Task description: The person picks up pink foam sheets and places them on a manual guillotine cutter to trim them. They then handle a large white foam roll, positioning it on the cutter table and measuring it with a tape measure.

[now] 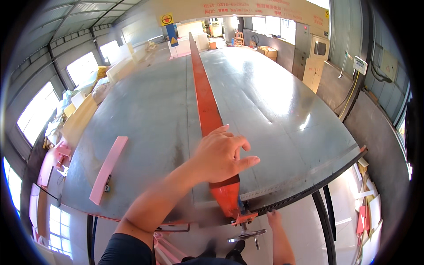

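A long red metal bar (205, 92) runs across the large grey metal table (150, 97) from its front edge toward the far side. Above the bar's near half hovers my left hand (225, 152), its fingers loosely bent and apart, with nothing in them; whether it touches the bar I cannot tell. My right hand (274, 217) is at the table's front edge, beside a dark toothed rack (291, 198); its fingers are too small and partly hidden to read. Just left of it, at the bar's near end, sits a metal handwheel (247, 235) on a red bracket (244, 217).
A pink foam strip (109, 170) lies on the table's left side, with a small dark tool (107, 184) against it. Foam offcuts (81, 115) pile along the left. More scraps (365, 216) lean at the lower right. A wide machine beam (247, 12) spans the back.
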Action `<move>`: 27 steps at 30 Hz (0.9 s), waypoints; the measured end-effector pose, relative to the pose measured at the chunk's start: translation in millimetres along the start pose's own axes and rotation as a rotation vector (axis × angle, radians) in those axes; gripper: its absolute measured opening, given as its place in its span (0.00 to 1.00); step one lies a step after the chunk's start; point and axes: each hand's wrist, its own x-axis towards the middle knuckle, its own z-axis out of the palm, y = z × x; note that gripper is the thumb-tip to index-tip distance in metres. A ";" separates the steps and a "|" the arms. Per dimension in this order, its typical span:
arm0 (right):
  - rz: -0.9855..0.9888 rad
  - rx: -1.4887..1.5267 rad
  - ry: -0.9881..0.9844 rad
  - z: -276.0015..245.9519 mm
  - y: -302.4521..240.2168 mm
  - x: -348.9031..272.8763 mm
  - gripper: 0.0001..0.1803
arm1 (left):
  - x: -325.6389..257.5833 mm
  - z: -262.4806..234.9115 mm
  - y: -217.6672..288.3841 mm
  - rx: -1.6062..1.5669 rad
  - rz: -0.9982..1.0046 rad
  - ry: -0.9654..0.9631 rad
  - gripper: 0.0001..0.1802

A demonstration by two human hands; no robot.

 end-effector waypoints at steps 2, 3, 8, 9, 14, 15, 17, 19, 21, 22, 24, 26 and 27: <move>0.097 -0.117 0.130 -2.2 34.2 -47.4 0.22 | -4.4 2.1 -7.6 0.003 -0.028 -0.009 0.20; 0.105 -0.177 0.139 -2.1 93.2 -56.0 0.19 | 4.7 1.9 1.5 -0.021 0.014 -0.010 0.21; 0.245 0.164 -0.377 47.7 93.5 -133.7 0.16 | 1.4 -9.2 4.1 0.022 -0.065 -0.131 0.26; 0.219 0.270 -0.411 62.9 95.0 -140.0 0.17 | 1.2 -9.9 3.4 0.032 -0.068 -0.142 0.26; 0.198 0.784 -0.512 88.9 129.3 -141.5 0.26 | 2.7 -1.1 -0.6 0.022 -0.017 -0.051 0.24; 0.202 0.821 -0.516 83.9 128.3 -139.3 0.27 | 2.8 -0.3 -1.4 0.024 -0.026 -0.060 0.24; 0.294 0.866 -0.440 72.3 118.1 -140.0 0.25 | 2.1 0.9 -4.2 0.023 -0.034 -0.064 0.24; 0.434 0.853 -0.529 48.9 109.5 -132.5 0.22 | 6.0 2.4 -5.7 0.013 -0.016 -0.054 0.25; 0.385 0.748 -0.583 31.8 85.7 -140.3 0.20 | 2.5 1.4 -8.9 0.024 -0.034 -0.048 0.25; 0.264 0.650 -0.585 23.8 63.0 -152.4 0.19 | -2.2 -0.6 -11.7 0.031 -0.054 -0.048 0.25; 0.031 0.380 -0.389 27.5 54.7 -164.5 0.17 | 0.7 -2.4 -6.8 0.033 -0.039 -0.059 0.24; -0.176 0.014 -0.043 46.1 59.2 -163.5 0.17 | 6.3 -3.0 0.1 0.010 -0.003 -0.057 0.22; -0.368 -0.134 0.095 51.3 63.4 -165.1 0.15 | 5.7 -2.7 1.0 -0.008 0.009 -0.050 0.21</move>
